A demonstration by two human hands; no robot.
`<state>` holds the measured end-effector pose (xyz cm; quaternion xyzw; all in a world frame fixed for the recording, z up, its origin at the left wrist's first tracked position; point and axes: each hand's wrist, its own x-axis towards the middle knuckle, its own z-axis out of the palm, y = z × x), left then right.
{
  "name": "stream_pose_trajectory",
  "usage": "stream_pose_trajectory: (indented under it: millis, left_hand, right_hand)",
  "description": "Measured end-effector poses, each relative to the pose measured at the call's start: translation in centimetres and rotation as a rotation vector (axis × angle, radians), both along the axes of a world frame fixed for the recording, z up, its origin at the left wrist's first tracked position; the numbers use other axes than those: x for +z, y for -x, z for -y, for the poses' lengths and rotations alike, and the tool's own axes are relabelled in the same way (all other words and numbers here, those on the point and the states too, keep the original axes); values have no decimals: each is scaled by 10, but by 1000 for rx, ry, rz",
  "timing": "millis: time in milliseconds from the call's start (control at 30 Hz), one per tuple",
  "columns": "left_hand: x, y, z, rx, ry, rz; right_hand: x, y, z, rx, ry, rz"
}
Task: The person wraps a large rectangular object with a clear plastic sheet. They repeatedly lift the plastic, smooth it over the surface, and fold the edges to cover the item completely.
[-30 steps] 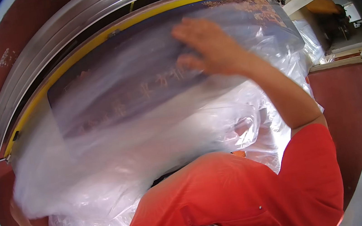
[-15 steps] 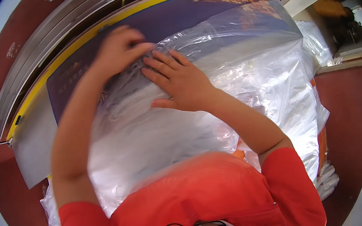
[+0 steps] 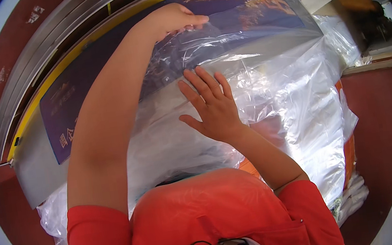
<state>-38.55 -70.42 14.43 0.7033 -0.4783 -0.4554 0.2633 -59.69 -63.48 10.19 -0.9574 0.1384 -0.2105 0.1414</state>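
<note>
Two hands' reach: the left hand (image 3: pixel 172 18) was nearer the far edge of the clear plastic film (image 3: pixel 296 94); the right hand (image 3: pixel 217 113) was closer to the body.
Metal rails (image 3: pixel 25 88): were ridged and silvery.
Grey sheet (image 3: pixel 38 168): showed flat and matte beside the panel.
Printed panel (image 3: pixel 85 70): was dark purple-blue with golden foliage, partly under the film.
Left grip: curled fingers pinched the film's crinkled far edge.
Right grip: was open, palm down over the film, fingers spread; contact was unclear.
Film: lay thin, glossy and wrinkled, mostly nearer the body than the left grip, long axis running left to right.
</note>
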Motion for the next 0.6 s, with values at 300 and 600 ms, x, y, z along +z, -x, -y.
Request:
stream_pose_trajectory:
  millis: [300, 600]
  left_hand:
    - [-24, -10, -92, 241, 654, -133]
    - [-82, -178, -670, 1290, 664, 363]
  right_hand:
    - [44, -37, 19, 34, 10, 279]
    - [72, -149, -25, 452, -34, -393]
